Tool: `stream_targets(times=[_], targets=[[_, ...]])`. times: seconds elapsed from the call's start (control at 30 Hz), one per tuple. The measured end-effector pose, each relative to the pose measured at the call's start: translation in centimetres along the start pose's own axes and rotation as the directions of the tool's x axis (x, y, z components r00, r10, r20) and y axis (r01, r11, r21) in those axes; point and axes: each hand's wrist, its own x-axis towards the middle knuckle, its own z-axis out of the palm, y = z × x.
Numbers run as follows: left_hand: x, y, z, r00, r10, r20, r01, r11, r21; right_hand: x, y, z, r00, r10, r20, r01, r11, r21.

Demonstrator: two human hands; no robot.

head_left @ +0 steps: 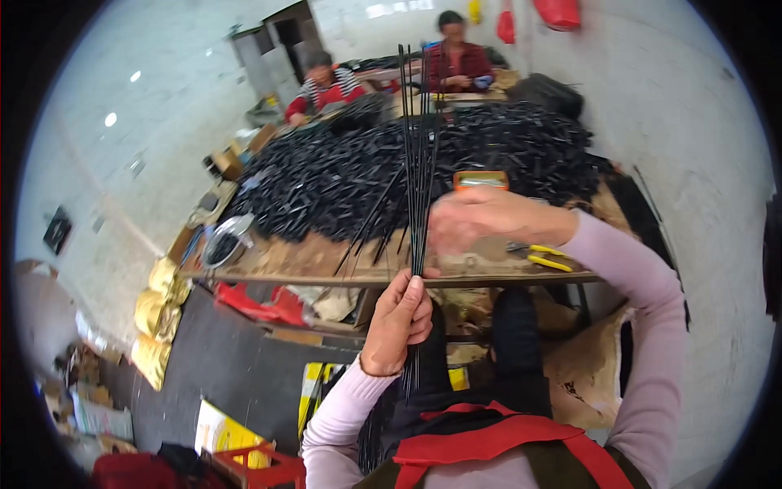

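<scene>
My left hand (397,322) is closed round a bundle of thin black rods (419,179), thumb on top, just in front of the table's near edge. The rods stand nearly upright and fan out a little toward their upper ends; their lower ends reach down over my lap. Close to the right side of the bundle is my right hand (489,218), its fingers smeared by motion, so I cannot tell whether they hold anything. A few more black rods (375,218) lean on the pile behind the bundle. Yellow-handled pliers (550,258) lie on the table below my right forearm.
A wide heap of small black pieces (326,175) covers most of the wooden table (301,259). An orange-rimmed tin (481,174) stands behind my right hand, a metal bowl (226,243) at the left. Two people (326,85) sit across the table. Gold-coloured packages (155,326) stand on the left.
</scene>
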Motion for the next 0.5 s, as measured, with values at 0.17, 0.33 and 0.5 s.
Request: stream_targets(times=[0.17, 0.33, 0.5], targets=[[-0.8, -0.2, -1.9, 0.986, 0.089, -0.139, -0.081, 0.995, 0.062, 3.6, -1.6, -5.1, 0.901, -0.316, -0.297, 0.283, 0.947, -0.149], [-0.6, -3.4, -2.3, 0.992, 0.084, -0.093, -0.072, 0.989, 0.132, 10.7, -5.1, -3.8, 0.93, -0.306, -0.204, 0.365, 0.837, 0.409], [0.8, -1.5, -2.9, 0.948, 0.01, 0.318, 0.048, 0.984, -0.173, 6.1, -3.5, 1.4, 0.975, -0.166, -0.148, 0.213, 0.884, 0.415]])
